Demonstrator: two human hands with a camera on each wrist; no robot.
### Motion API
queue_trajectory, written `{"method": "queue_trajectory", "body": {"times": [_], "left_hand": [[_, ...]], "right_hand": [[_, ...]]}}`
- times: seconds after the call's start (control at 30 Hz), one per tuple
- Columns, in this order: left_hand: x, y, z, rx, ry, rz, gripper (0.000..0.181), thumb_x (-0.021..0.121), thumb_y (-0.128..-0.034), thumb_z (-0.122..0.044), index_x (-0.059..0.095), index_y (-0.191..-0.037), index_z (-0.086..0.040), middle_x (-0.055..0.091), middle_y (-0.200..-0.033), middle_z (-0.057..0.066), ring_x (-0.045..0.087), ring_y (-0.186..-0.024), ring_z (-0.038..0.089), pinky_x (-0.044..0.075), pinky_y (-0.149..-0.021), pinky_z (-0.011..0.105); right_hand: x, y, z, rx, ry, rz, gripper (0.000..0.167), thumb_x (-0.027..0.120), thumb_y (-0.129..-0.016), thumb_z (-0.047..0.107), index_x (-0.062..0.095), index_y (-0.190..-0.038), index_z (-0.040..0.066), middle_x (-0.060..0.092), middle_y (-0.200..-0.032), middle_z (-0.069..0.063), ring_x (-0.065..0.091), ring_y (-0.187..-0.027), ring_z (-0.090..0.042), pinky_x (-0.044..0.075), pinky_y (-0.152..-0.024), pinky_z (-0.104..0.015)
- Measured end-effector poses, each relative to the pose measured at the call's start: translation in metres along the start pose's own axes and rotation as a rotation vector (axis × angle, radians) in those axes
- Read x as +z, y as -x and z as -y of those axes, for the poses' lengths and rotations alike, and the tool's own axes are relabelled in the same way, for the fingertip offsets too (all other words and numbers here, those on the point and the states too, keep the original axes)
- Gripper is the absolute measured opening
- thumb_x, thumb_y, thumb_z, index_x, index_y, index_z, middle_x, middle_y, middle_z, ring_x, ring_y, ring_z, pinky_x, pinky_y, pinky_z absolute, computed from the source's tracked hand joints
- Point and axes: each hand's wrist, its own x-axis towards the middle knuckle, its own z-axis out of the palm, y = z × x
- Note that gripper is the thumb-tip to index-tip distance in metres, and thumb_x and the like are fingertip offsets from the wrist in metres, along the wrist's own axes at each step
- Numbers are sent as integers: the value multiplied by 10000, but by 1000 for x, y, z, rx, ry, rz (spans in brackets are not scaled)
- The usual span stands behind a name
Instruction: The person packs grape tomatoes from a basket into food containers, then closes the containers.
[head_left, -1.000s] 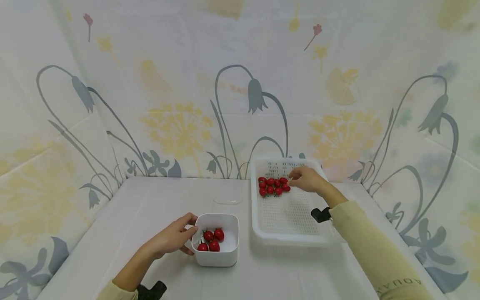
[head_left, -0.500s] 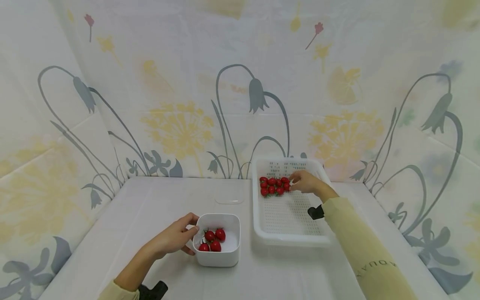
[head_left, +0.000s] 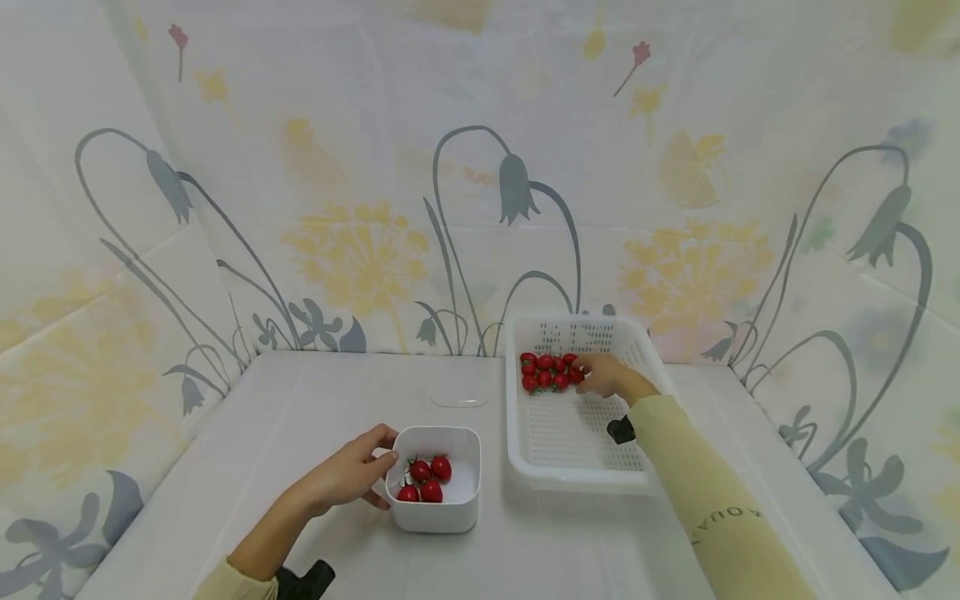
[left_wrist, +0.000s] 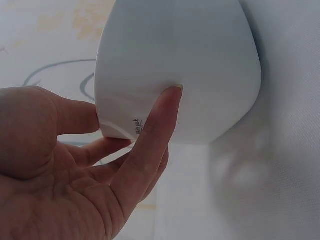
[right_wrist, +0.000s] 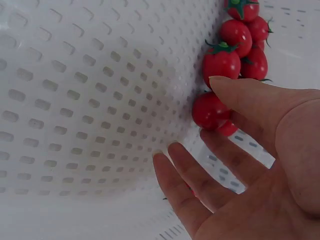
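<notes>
Apparently partway: four tomatoes (head_left: pixel 441 468) lay in the near box (head_left: pixel 435 521), a bigger cluster (head_left: pixel 544 378) left at far left in the right basket (head_left: pixel 588 482). Left hand (head_left: pixel 352 471) loosely held the box's left side; right hand (head_left: pixel 609 375), half open, bracketed one tomato (right_wrist: pixel 210 111), firm hold unclear. White table (head_left: pixel 337 396), floral backdrop (head_left: pixel 300 108) beyond.

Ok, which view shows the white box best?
The head view: it shows the white box with its opening and tomatoes inside. The left wrist view shows only its outside, cropped; the right wrist view, nothing.
</notes>
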Motion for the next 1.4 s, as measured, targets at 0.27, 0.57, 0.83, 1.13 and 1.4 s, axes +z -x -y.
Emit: {"method": "queue_trajectory", "body": {"times": [0.27, 0.57, 0.83, 1.13, 1.4], "left_hand": [[1, 0, -1, -2, -4, 1, 278, 495, -1062, -84, 486, -1317, 28, 503, -1377, 288, 658, -1040, 353, 648, -650, 425], [0, -1, -2, 5, -12, 3, 290, 503, -1061, -85, 475, -1324, 32, 505, -1371, 294, 651, -1048, 365, 647, -647, 431], [1, 0, -3, -12, -25, -9, 278, 499, -1061, -85, 485, -1318, 20, 515, -1373, 273, 643, -1076, 376, 648, -652, 421], [2, -1, -1, -7, -18, -7, 273, 498, -1061, -83, 489, -1314, 18, 509, -1378, 278, 647, -1072, 375, 648, -650, 423], [1, -1, 0, -1, -23, -11, 278, 498, -1062, -89, 486, -1318, 19, 509, -1376, 276, 651, -1069, 369, 648, -645, 421]], "right_hand": [[5, -3, 2, 28, 17, -29, 478, 691, -932, 79, 557, -1354, -100, 634, -1201, -285, 648, -1017, -331, 625, -713, -403], [6, 0, 2, 48, -61, -63, 307, 686, -952, 86, 658, -1193, -102, 734, -946, -210, 720, -861, -316, 634, -696, -383], [9, 0, 4, 83, -134, -77, 254, 712, -935, 71, 673, -1114, -105, 731, -932, -226, 742, -834, -338, 647, -703, -398], [10, -3, 5, 131, -196, -55, 164, 755, -868, -2, 677, -970, -105, 711, -788, -143, 691, -668, -163, 640, -648, -319], [8, 4, 9, 152, -218, 3, 178, 776, -857, -5, 698, -979, -107, 731, -809, -132, 701, -689, -161, 644, -682, -327]]}}
